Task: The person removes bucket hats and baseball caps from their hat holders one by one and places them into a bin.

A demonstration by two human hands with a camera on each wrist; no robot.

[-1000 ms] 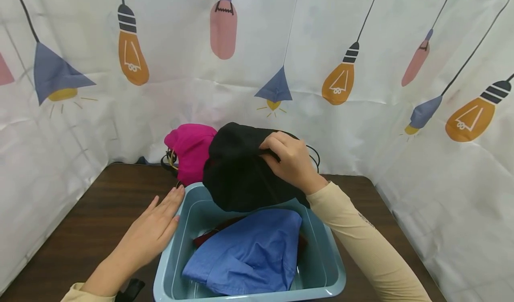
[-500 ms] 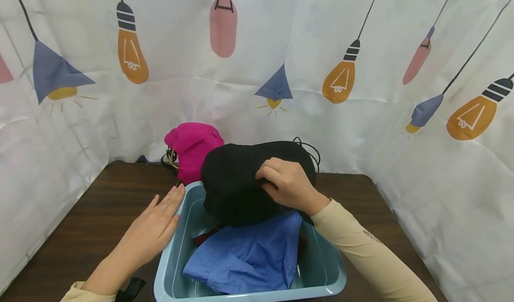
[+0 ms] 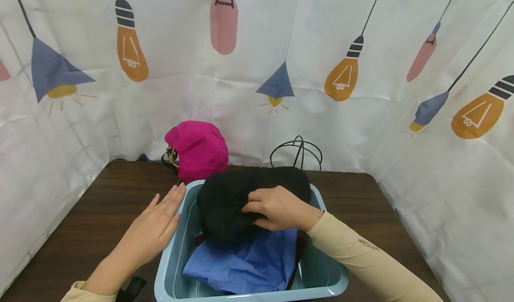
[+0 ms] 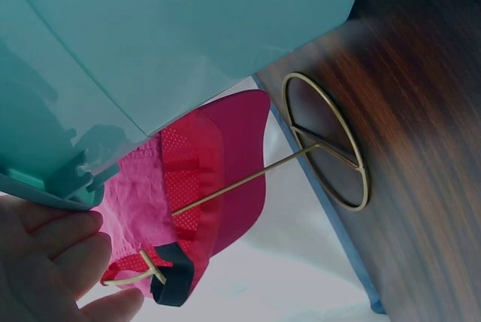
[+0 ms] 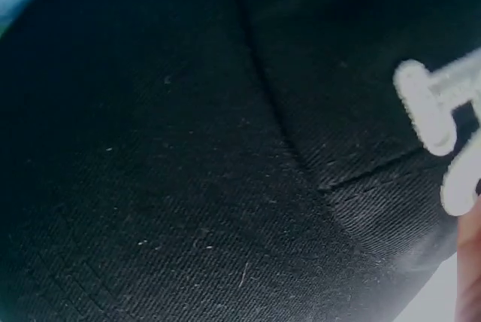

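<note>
right hand (image 3: 277, 209) pinches one black cap (image 3: 224, 201) over one blue cloth (image 3: 245, 266) in one tub (image 3: 341, 283), near its back edge; left hand (image 3: 150, 230), fingers straight, touches the left edge; behind it stands one pink cap (image 3: 201, 150).

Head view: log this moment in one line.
right hand: grips black cap over blue tub; left hand: touches tub rim; blue fabric: in tub; pink cap: behind tub

A black cap (image 3: 218, 208) with white lettering (image 5: 425, 107); plain blue cloth (image 3: 241, 266); a light blue tub (image 3: 167, 259); a bright pink cap (image 3: 202, 150); a gold stand (image 4: 240, 180); a dark brown, wood-grain table (image 3: 100, 213); a cream sleeve (image 3: 381, 266); a white curtain (image 3: 180, 101) printed with orange bulbs (image 3: 132, 54), pink bulbs (image 3: 224, 30) and blue lamps (image 3: 277, 83).
</note>
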